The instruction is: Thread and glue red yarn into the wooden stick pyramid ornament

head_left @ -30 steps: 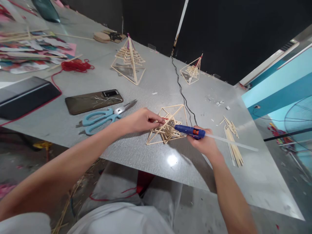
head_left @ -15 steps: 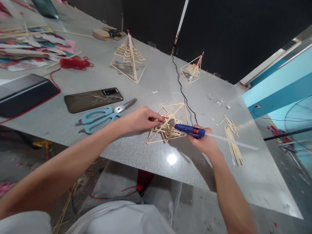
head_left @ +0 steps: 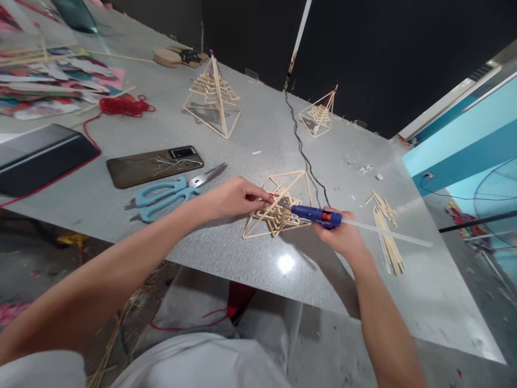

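A pyramid of thin wooden sticks point(head_left: 278, 207) lies on its side on the grey table point(head_left: 250, 258). My left hand point(head_left: 238, 196) pinches its tip, where a bit of red thread shows. My right hand point(head_left: 341, 234) is closed round a blue glue gun point(head_left: 315, 215), whose nozzle points left into the sticks. A clear glue stick point(head_left: 383, 230) juts from the gun's back toward the right.
Teal scissors point(head_left: 167, 194) and a phone point(head_left: 155, 166) lie left of my hand. Two finished stick pyramids point(head_left: 212, 97) point(head_left: 319, 115) stand farther back. Loose sticks point(head_left: 388, 237) lie at the right, red yarn point(head_left: 123, 106), papers and a dark tablet point(head_left: 40, 159) at the left. A black cord point(head_left: 301, 148) crosses the table.
The glue gun and my right hand have shifted slightly to the right. My left hand keeps its pinch on the pyramid's tip.
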Motion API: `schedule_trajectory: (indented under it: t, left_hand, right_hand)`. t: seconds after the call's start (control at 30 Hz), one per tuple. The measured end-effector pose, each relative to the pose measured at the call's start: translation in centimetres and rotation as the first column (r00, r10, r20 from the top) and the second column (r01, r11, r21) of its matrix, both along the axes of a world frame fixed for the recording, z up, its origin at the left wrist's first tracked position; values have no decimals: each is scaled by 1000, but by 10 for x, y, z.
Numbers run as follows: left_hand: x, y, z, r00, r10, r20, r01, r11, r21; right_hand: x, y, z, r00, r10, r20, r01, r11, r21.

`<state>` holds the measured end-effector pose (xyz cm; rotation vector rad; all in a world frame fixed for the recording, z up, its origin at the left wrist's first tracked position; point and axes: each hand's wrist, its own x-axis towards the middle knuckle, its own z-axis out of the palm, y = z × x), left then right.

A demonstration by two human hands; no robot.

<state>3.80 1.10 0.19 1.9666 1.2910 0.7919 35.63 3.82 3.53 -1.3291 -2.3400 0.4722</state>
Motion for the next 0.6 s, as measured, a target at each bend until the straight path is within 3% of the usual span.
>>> schedule_trajectory:
  t: [0.6]
  left_hand:
    - [1,-1,3,998,-4,57,4,1000,-1]
  right_hand:
    - [1,1,2,999,-1,45,0,1000,30]
